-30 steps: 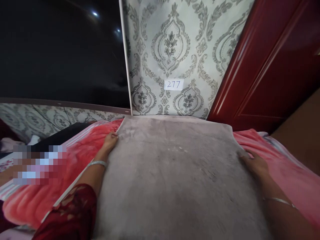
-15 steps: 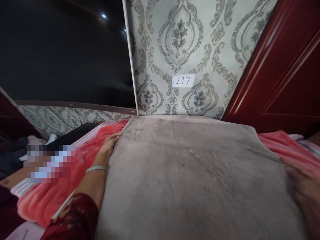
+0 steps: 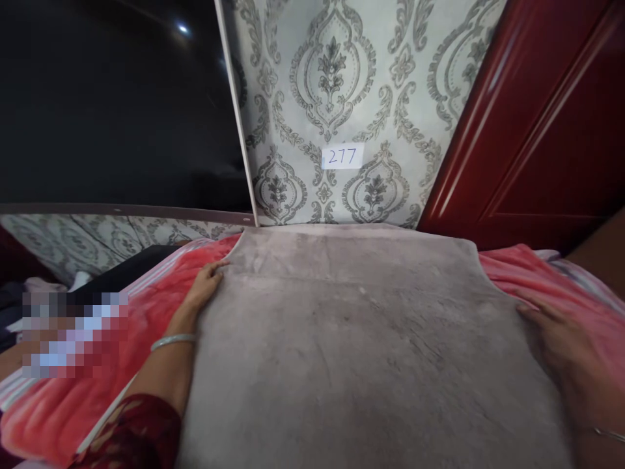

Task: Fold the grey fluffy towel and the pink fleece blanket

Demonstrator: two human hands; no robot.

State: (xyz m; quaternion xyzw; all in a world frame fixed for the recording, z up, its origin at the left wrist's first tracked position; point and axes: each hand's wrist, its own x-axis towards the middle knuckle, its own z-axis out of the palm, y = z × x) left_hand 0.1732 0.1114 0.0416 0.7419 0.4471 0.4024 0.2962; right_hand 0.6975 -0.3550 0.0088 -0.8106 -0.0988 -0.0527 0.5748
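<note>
"Where's the grey cloth (image 3: 351, 352)?"

"Spread over the red fabric (image 3: 161, 290), which shows along both its sides."

"And the hands?"

"The left hand (image 3: 205, 286) pinches the cloth's left edge, fingers together; the right hand (image 3: 560, 333) is at its right edge, too blurred to tell whether its fingers grip."

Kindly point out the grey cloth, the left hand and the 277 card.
Grey cloth (image 3: 361, 352): head view, its middle.
Left hand (image 3: 205, 284): head view, its back.
277 card (image 3: 343, 156): head view, its centre.
</note>
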